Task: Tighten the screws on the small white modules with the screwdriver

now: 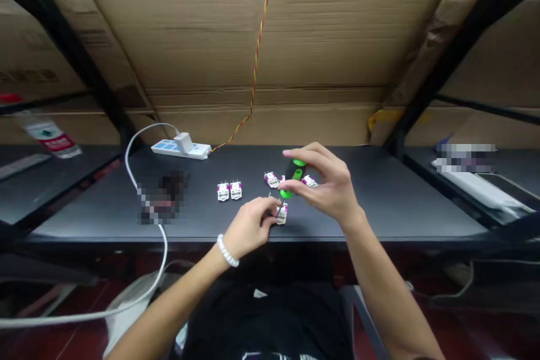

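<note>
right hand grips the tilted screwdriver; left hand pinches the white piece. best kept flat on the surface, driving nearer upright.

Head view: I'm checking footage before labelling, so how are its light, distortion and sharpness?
Head view: shelf posts slant outward toward the top corners, suggesting a wide lens; dark below the tabletop; the screwdriver reads clearly, yet fine detail on the small white part by the left hand is soft; pixelated patches hide things at left and right.
</note>
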{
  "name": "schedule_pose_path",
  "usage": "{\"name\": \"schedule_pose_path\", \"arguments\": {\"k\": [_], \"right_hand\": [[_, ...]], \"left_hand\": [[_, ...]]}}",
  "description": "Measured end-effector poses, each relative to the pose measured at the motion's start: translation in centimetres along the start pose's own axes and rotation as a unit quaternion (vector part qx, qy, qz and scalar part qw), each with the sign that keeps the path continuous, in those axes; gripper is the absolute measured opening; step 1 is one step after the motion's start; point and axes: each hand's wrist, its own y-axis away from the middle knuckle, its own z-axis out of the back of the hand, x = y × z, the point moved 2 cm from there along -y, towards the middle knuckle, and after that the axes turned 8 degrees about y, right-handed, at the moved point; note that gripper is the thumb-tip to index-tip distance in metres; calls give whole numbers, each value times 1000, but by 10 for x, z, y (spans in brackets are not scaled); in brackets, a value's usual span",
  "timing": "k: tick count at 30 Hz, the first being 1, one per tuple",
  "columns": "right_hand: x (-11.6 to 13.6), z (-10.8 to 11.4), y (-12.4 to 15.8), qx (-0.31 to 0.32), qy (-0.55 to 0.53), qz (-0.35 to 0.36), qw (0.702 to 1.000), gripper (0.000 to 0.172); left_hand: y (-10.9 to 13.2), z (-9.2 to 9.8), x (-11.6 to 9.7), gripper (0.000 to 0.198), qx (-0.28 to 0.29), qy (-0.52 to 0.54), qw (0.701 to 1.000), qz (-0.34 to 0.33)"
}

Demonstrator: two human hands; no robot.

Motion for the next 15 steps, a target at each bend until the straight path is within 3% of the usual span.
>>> {"name": "schedule_pose_path", "arguments": {"k": [7, 12, 15], "right_hand": [[5, -1, 1, 40, -91, -37, 994, 42], [7, -1, -2, -7, -1, -6, 1000, 37], [8, -2, -1, 17, -35, 2, 999, 41]], "left_hand": [[4, -8, -1, 37, -24, -27, 999, -32], [3, -11, -4, 39, -30, -50, 997, -45], [1, -11, -4, 40, -27, -46, 998, -45]]}}
